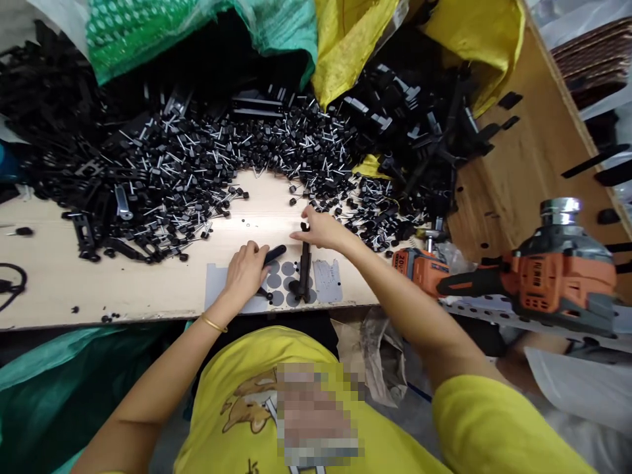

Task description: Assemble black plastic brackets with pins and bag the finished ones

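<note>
My left hand [245, 271] is closed round a black plastic bar [274, 253] that sticks out to the right, resting on a grey metal plate [326, 279] with round holes at the table's front edge. My right hand [320, 228] pinches the top end of a second, upright black bar [304, 273] standing on the same plate. Just beyond the right hand lies a big heap of small black-headed pins with metal shanks [207, 164].
The wooden table [123, 283] carries piles of black plastic parts [419, 138] at the back, under green [207, 26] and yellow [365, 39] sacks. An orange cordless drill [538, 276] lies on a rack at the right. A black cable [12, 283] sits at the left edge.
</note>
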Motion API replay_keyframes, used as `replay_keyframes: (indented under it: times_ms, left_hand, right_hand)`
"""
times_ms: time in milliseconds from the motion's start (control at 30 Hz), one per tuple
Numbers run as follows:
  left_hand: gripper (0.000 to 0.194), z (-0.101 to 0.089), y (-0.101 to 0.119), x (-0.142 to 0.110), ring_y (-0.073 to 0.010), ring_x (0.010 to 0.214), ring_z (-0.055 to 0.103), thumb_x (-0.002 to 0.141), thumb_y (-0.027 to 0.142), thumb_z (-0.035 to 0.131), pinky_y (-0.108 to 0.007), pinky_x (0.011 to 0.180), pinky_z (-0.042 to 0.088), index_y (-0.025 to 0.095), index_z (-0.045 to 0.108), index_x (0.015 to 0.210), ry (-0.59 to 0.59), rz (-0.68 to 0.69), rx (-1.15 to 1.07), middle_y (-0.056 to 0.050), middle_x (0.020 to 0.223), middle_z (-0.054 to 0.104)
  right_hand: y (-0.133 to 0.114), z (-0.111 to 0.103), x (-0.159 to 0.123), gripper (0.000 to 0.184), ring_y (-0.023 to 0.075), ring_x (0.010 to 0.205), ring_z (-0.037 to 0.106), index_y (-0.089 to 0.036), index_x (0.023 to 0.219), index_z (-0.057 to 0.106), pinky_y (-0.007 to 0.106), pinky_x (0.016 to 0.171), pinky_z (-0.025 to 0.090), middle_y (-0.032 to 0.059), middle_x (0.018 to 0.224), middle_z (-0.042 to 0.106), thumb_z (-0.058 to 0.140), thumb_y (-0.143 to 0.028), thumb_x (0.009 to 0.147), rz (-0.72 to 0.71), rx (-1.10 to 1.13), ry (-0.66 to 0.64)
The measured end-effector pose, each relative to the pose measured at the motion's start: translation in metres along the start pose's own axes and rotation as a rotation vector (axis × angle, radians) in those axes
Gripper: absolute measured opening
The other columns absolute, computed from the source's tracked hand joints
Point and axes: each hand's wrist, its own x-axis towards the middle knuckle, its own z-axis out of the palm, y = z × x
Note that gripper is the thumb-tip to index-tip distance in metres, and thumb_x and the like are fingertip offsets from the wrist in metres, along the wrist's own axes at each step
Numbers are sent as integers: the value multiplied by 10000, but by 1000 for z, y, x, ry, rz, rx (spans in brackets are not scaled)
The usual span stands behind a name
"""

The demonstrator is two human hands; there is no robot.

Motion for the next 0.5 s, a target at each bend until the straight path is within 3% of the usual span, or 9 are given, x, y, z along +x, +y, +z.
replay_keyframes:
  times_ms: [100,200,300,400,500]
  left_hand:
    - [343,2,-3,6,-245,956,543,870,243,547,-341,800,474,189,524,1208,1,-25,-80,-113,1083,515]
    - [317,4,-5,6,-243,973,551,873,189,509,-339,818,479,166,527,1189,33,-50,-157,-119,1092,529]
    - [328,0,-1,4,-248,974,572,872,148,465,-350,816,481,164,506,1196,75,-57,-238,-116,1052,583]
    - [340,-9,7,-1,-241,877,617,868,176,460,-345,751,493,167,474,1207,27,-109,-402,-89,949,634]
    - [393,-17,17,-9,-209,761,646,841,245,511,-311,693,503,174,454,1224,-87,-175,-651,-55,912,654]
  right_hand:
    - [-4,25,-16,491,250,801,635,-124,1130,491,299,642,426,130,871,671,495,-528,851,77,49,156]
    - [0,54,-42,388,256,754,621,-151,909,535,302,610,398,130,799,652,467,-528,853,165,52,104]
    - [4,85,-54,213,200,667,563,-183,794,501,276,578,352,61,728,603,588,-372,749,133,191,102]
    - [4,99,-49,175,129,571,455,-210,657,430,250,550,325,-34,590,468,580,-299,655,142,672,189]
    - [-6,92,-40,221,93,526,370,-218,618,383,231,513,318,-69,557,368,555,-352,656,165,1272,316]
